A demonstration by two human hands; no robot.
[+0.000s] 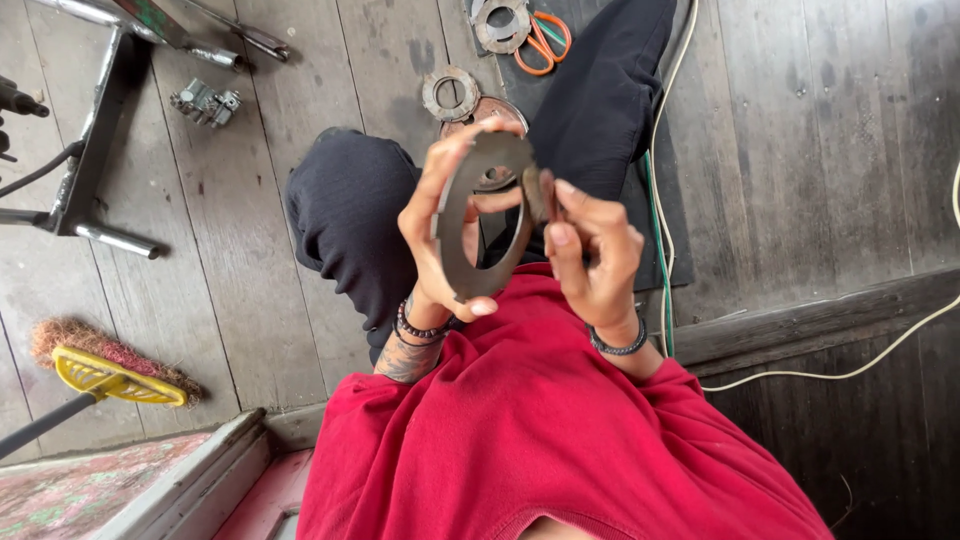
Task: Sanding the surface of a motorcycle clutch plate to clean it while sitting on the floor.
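Observation:
My left hand (432,215) grips a flat, dark metal ring plate (462,205) by its outer edge and holds it upright above my lap. My right hand (590,250) pinches the ring's right side, pressing a small dark piece (537,192) against it with thumb and fingers. Both wrists wear bead bracelets. Below the hands are my red shirt and black trousers.
On the wooden floor lie more round metal plates (452,95), orange-handled scissors (545,40) and a small metal part (205,103). A metal frame (95,140) stands at left, a yellow broom (100,370) at lower left. Cables (660,150) run along the right.

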